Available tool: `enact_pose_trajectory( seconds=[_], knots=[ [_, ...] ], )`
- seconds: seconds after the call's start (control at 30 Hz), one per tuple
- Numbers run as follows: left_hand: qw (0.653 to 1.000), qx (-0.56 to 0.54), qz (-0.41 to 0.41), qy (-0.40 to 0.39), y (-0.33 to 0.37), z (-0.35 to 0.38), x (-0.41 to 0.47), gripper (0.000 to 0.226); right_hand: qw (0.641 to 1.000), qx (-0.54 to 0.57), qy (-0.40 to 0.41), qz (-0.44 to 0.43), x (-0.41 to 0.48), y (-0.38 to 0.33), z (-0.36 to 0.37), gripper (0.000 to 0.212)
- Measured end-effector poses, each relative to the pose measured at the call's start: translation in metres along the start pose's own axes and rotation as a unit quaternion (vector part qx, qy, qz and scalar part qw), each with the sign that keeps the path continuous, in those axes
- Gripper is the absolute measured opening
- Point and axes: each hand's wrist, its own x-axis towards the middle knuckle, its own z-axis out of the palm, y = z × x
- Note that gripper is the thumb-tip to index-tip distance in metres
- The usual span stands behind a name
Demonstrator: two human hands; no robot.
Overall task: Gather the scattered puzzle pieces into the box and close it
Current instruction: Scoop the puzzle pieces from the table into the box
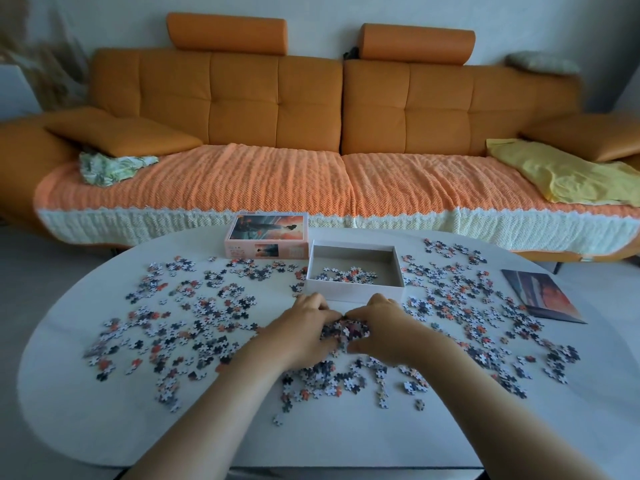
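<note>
A white oval table [86, 427] stands before an orange sofa [242, 98]. Bare tabletop runs along the near edge and round the left end. The open box [353, 292] sits at the middle of the far edge, with a thin layer of pieces inside and its lid [266, 233] touching its left wall. A printed sheet [540, 296] lies by the right edge. Small white-backed, orange and dark pieces [194, 317] spread across both sides, reaching close to the right edge. The left hand [304, 327] and right hand [384, 327] curl together, cupping a heap [343, 332] at the centre, just short of the box's near wall.
</note>
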Motion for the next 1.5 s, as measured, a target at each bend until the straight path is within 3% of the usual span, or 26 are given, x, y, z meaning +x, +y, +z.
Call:
enact_pose_trajectory(
  seconds=[0.07, 0.3, 0.5, 0.67, 0.87, 1.0, 1.07, 1.23, 1.33, 1.5],
  knots=[
    [0.999, -0.022, 0.002, 0.03, 0.001, 0.0, 0.002, 0.04, 0.999, 0.014, 0.03, -0.008, 0.004, -0.005, -0.001, 0.013],
    [0.995, -0.069, -0.014, 0.077, -0.001, -0.006, 0.007, 0.021, 0.997, 0.051, 0.057, 0.019, 0.017, -0.006, -0.005, 0.024],
    [0.977, -0.188, -0.049, 0.091, -0.003, -0.013, 0.015, 0.013, 0.989, 0.116, 0.089, 0.017, 0.026, -0.004, -0.02, 0.009],
    [0.96, -0.231, -0.037, 0.152, -0.003, -0.03, 0.034, 0.013, 0.976, 0.155, 0.15, 0.006, 0.039, 0.0, -0.042, 0.007],
    [0.955, -0.172, -0.01, 0.242, -0.008, -0.039, 0.065, 0.018, 0.946, 0.191, 0.262, 0.006, 0.069, 0.008, -0.045, 0.006],
    [0.972, -0.016, 0.007, 0.235, -0.022, -0.023, 0.073, 0.022, 0.976, 0.117, 0.181, 0.017, 0.083, 0.017, -0.033, 0.024],
    [0.972, -0.009, 0.025, 0.235, -0.026, -0.02, 0.073, 0.023, 0.985, 0.071, 0.158, 0.007, 0.087, 0.02, -0.031, 0.029],
    [0.962, 0.01, 0.048, 0.27, -0.025, -0.019, 0.068, 0.023, 0.986, 0.053, 0.157, -0.021, 0.084, 0.023, -0.027, 0.033],
    [0.949, 0.018, 0.079, 0.304, -0.015, -0.019, 0.058, 0.015, 0.975, 0.075, 0.209, -0.013, 0.079, 0.023, -0.03, 0.026],
    [0.982, -0.034, 0.07, 0.17, -0.007, -0.011, 0.034, 0.017, 0.961, 0.107, 0.253, -0.031, 0.06, 0.017, -0.042, 0.02]
  ],
)
